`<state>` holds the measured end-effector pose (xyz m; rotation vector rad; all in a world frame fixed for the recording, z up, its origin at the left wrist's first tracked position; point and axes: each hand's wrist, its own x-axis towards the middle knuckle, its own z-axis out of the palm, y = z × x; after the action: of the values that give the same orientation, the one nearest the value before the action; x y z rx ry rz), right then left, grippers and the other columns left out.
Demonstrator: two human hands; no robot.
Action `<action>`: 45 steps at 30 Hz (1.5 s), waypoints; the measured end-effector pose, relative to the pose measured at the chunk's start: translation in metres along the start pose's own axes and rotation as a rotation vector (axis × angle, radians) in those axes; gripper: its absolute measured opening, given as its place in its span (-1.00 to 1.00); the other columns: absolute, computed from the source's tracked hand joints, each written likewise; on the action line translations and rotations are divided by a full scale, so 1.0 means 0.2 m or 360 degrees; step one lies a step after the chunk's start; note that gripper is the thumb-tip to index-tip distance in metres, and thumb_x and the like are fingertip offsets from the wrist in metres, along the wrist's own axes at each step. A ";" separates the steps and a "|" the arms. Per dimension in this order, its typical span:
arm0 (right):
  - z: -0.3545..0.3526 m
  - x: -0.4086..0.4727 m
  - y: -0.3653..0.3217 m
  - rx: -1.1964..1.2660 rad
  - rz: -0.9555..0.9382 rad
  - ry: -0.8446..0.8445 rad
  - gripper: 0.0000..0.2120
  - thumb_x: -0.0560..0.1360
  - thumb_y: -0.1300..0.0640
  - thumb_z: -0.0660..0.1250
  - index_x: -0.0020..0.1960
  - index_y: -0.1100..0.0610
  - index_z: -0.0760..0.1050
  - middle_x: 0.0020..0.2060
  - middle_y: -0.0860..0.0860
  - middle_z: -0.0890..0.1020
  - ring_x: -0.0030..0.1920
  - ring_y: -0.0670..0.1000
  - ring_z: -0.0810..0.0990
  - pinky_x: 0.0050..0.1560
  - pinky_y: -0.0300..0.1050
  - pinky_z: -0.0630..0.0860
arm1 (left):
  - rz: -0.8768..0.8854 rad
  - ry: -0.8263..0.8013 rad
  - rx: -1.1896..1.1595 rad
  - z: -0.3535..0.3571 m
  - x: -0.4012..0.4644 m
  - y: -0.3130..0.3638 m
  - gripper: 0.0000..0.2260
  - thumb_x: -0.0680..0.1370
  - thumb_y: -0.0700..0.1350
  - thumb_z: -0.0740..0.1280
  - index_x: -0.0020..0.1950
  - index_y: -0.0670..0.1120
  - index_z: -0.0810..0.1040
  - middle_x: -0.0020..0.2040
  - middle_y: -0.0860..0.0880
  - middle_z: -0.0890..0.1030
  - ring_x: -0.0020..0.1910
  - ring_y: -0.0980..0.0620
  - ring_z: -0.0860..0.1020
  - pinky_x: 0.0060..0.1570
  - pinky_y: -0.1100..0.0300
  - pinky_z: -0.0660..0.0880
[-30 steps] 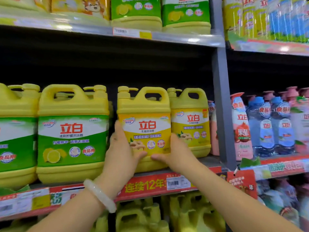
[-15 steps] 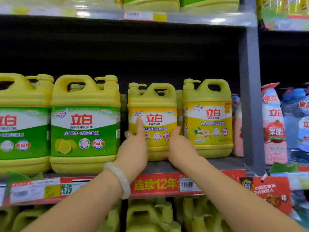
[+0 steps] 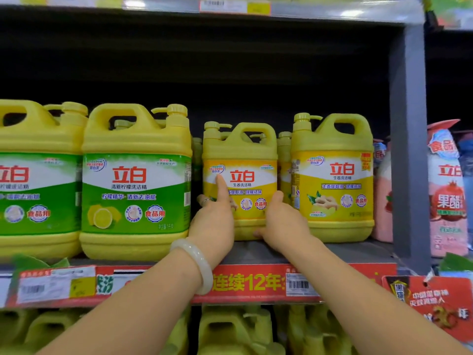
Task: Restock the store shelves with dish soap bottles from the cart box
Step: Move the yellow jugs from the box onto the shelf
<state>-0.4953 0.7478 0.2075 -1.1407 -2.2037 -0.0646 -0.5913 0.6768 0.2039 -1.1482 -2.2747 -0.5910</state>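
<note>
Head view: at the centre of the frame, a yellow plastic dish soap jug with a yellow-and-white label, moulded handle and pump cap (image 3: 240, 180) stands upright on the grey metal shelf (image 3: 358, 248), set a little further back than its neighbours. The left hand (image 3: 213, 221) touches the jug's lower left front; its forefinger lies straight up the label while the other fingers wrap round the left corner, one of them bearing a ring. The right hand (image 3: 282, 221) cups the lower right corner, fingers curled round the side and thumb low on the front.

The step appears to be seating this jug in its row. To do it well, push evenly with both hands low on the body so it slides without tipping, keep the label square to the aisle, and stop when its front lines up with the matching yellow-labelled jug (image 3: 332, 180) just beside it on the right.

A larger yellow jug with a green lemon label (image 3: 135, 185) stands close on the left, and the gap there is narrow, so the left fingers could be pinched if the jug drifts that way. More jugs stand behind in the dark of the shelf; how much room is left there cannot be told. A red price strip (image 3: 245, 283) fronts the shelf edge, and a pink pouch with a pomegranate picture (image 3: 448, 196) stands past the grey upright (image 3: 409, 149) at right. The cart box is not in view.
</note>
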 end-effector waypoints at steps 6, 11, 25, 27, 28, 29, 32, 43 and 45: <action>0.01 0.00 0.00 -0.0030 0.0018 -0.0017 -0.30 0.49 0.09 0.37 0.43 0.28 0.04 0.19 0.14 0.54 0.15 0.15 0.57 -0.06 -0.05 0.43 | -0.0055 -0.0049 -0.0072 0.00 0.01 0.00 -0.15 0.55 -0.23 0.28 0.51 -0.04 -0.36 0.40 -0.35 0.18 0.04 -0.14 0.59 0.05 0.05 0.49; -0.02 -0.01 -0.01 0.0011 0.0051 -0.0081 -0.30 0.51 0.05 0.35 0.44 0.27 0.03 0.21 0.15 0.53 0.17 0.16 0.55 -0.01 -0.02 0.45 | -0.0058 -0.0084 -0.0070 -0.02 0.01 0.02 -0.17 0.56 -0.21 0.26 0.51 -0.05 -0.37 0.42 -0.40 0.15 -0.09 -0.08 0.59 0.08 0.03 0.49; -0.19 -0.51 -0.13 0.0286 -0.0656 -0.0001 -0.61 0.54 0.20 0.22 0.35 0.13 0.28 0.27 0.08 0.38 0.30 0.13 0.36 0.15 0.01 0.40 | 0.0397 0.0171 -0.0302 -0.22 -0.49 -0.13 -0.49 0.48 -0.22 0.27 0.43 -0.08 0.30 0.43 -0.02 0.30 0.40 -0.04 0.31 0.34 0.12 0.28; -0.17 -0.60 -0.19 0.0316 -0.0791 -0.0040 -0.68 0.52 0.24 0.19 0.27 0.15 0.33 0.23 0.09 0.38 0.26 0.14 0.36 0.10 0.03 0.38 | 0.0459 0.0157 -0.0293 -0.21 -0.59 -0.22 -0.50 0.43 -0.27 0.31 0.39 -0.15 0.39 0.39 -0.09 0.39 0.36 -0.08 0.39 0.32 0.22 0.23; -0.15 -0.64 -0.23 0.0352 -0.0845 -0.0069 -0.70 0.52 0.24 0.20 0.25 0.16 0.34 0.22 0.10 0.38 0.25 0.15 0.36 0.11 0.03 0.37 | 0.0498 0.0160 -0.0289 -0.19 -0.64 -0.29 -0.50 0.37 -0.28 0.34 0.32 -0.19 0.46 0.32 -0.14 0.48 0.29 -0.12 0.47 0.27 0.27 0.24; -0.12 -0.68 -0.26 0.0390 -0.0904 -0.0095 -0.70 0.52 0.24 0.20 0.25 0.17 0.35 0.21 0.11 0.39 0.25 0.15 0.36 0.13 0.04 0.36 | 0.0508 0.0176 -0.0276 -0.18 -0.69 -0.36 -0.49 0.29 -0.25 0.36 0.25 -0.20 0.51 0.23 -0.16 0.55 0.20 -0.14 0.55 0.20 0.30 0.26; -0.02 -0.82 -0.39 0.0487 -0.1132 -0.0168 -0.64 0.50 0.24 0.25 0.29 0.17 0.33 0.24 0.12 0.39 0.27 0.16 0.33 0.19 0.06 0.34 | 0.0487 0.0182 -0.0209 -0.15 -0.87 -0.59 -0.46 0.18 -0.15 0.38 0.17 -0.17 0.52 0.12 -0.13 0.60 0.12 -0.02 0.52 0.12 0.27 0.32; 0.58 -1.51 -0.95 0.0330 -0.1467 -0.1041 -0.61 0.51 0.08 0.33 0.26 0.21 0.35 0.23 0.17 0.45 0.28 0.20 0.43 0.12 0.03 0.44 | -0.0523 -0.0918 0.0428 -0.12 -1.67 -1.42 -0.46 0.47 -0.01 0.36 0.39 -0.15 0.30 0.32 -0.15 0.38 0.32 -0.15 0.38 0.24 0.09 0.35; 0.70 -1.63 -1.05 0.0307 -0.1507 -0.1186 -0.58 0.51 0.04 0.33 0.27 0.19 0.34 0.24 0.17 0.45 0.29 0.19 0.43 0.11 0.01 0.44 | -0.0626 -0.1027 0.0466 -0.13 -1.81 -1.61 -0.53 0.48 -0.07 0.33 0.35 -0.16 0.34 0.26 -0.17 0.42 0.28 -0.18 0.42 0.21 0.06 0.41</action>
<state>-0.5908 0.4296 -0.0371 0.1185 -3.1332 0.2016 -0.6668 0.2699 -0.0491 -0.8207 -3.0448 0.0076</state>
